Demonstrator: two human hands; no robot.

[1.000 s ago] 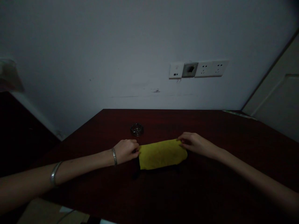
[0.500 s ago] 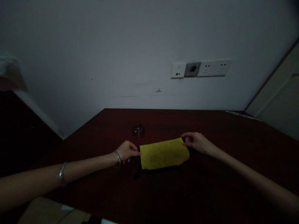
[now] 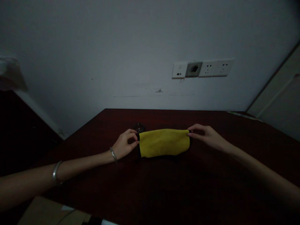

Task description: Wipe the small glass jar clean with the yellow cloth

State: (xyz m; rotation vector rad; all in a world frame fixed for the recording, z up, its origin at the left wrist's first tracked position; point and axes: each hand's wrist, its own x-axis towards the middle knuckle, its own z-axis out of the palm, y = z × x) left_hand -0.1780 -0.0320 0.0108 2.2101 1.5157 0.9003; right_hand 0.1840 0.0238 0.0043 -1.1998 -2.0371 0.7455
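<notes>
The yellow cloth (image 3: 164,143) was spread crosswise between the two hands, over the middle of the table (image 3: 152,190); watching remotely, I could not tell whether its lower edge touched the surface. I saw the left-hand grip (image 3: 124,145) pinched on the dark border at its left end, and the right-hand grip (image 3: 207,137) pinched on its upper right corner, with fingertips alone in both cases. I judged that the weak point: with so little fabric caught, a sharp or uneven pull could have freed a corner and let that side sag or fold under. Just beyond the upper left corner sat a small glass dish (image 3: 139,127), partly hidden by the fabric and the fingers. Going farther that way, I reckoned, knuckles or hem might have knocked or dragged it. Behind it all rose the wall (image 3: 131,56) with its sockets (image 3: 214,68), well apart from the work, and the dim light made contact hard to judge.
</notes>
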